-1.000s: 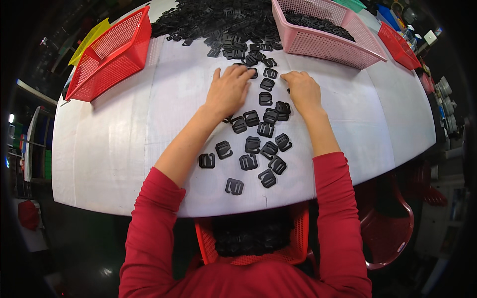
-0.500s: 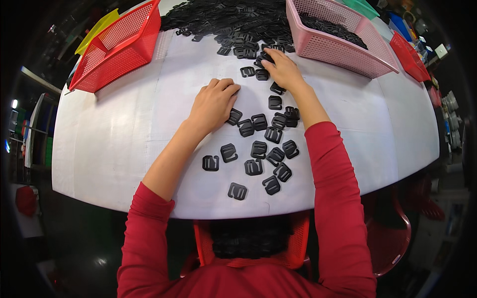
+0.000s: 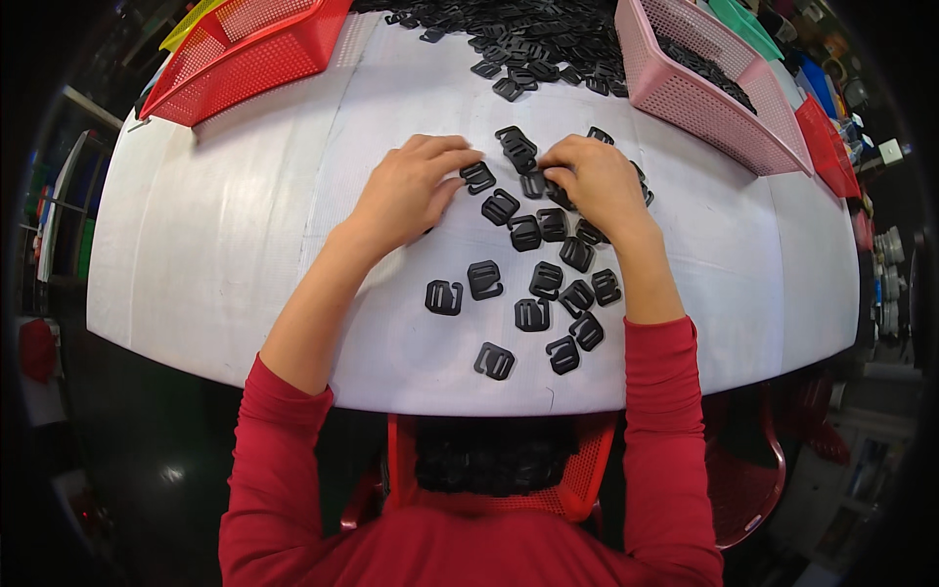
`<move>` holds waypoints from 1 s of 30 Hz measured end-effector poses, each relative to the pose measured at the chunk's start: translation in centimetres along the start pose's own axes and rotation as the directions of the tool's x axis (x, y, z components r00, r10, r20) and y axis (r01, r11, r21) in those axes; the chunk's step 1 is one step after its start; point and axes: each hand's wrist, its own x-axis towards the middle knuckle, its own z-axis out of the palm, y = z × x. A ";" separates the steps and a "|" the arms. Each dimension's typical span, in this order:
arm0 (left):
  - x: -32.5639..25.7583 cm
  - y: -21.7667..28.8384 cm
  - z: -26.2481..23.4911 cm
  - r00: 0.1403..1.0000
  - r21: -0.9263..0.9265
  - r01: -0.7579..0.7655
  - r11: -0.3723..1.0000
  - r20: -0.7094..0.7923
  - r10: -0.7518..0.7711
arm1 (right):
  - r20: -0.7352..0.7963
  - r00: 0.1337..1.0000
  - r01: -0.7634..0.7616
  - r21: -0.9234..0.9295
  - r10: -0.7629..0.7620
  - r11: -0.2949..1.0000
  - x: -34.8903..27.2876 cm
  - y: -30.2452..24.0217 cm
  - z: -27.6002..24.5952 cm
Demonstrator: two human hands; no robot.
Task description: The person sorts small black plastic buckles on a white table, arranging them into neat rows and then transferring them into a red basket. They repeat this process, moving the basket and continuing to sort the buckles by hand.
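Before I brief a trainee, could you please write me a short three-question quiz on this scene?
1. True or false: in the picture, the pink basket stands to the left of the heap of black buckles.
2. Which of the person's hands is nearer the pink basket?
3. Fill in the colour: the basket just past the near edge of the table, by the person's body, is ____.

Key: 1. False. 2. The right hand. 3. Red.

The left hand (image 3: 406, 194) has its fingertips at a black buckle (image 3: 478, 177); the right hand (image 3: 601, 186) curls beside a small cluster (image 3: 517, 150). Loose buckles (image 3: 532, 314) lie nearer the person on the white table (image 3: 225, 254). Beyond, a pile (image 3: 548, 44) sits between a red basket (image 3: 264, 73) and a pink basket (image 3: 699, 112).
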 end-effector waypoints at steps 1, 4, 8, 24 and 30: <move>-0.1 -0.3 0.4 0.999 0.047 -0.049 0.998 0.015 0.049 | 0.047 0.997 -0.054 -0.071 0.058 0.996 0.1 -0.2 -0.2; -0.1 -0.3 1.3 0.992 0.132 -0.112 0.985 0.076 0.102 | -0.113 0.991 0.077 0.051 -0.071 0.996 0.1 0.3 1.0; 0.1 0.1 0.9 0.994 0.171 -0.047 0.984 0.103 0.030 | -0.213 0.957 0.203 0.011 -0.196 0.979 0.4 -0.6 2.4; 0.9 0.1 1.8 0.998 0.087 -0.020 0.996 -0.064 0.026 | -0.015 0.997 0.078 0.069 -0.077 0.995 -0.2 1.7 -1.4; 1.6 2.1 3.6 0.975 0.092 -0.124 0.988 0.194 0.105 | -0.305 0.949 0.080 -0.029 -0.085 0.996 0.5 8.4 -1.3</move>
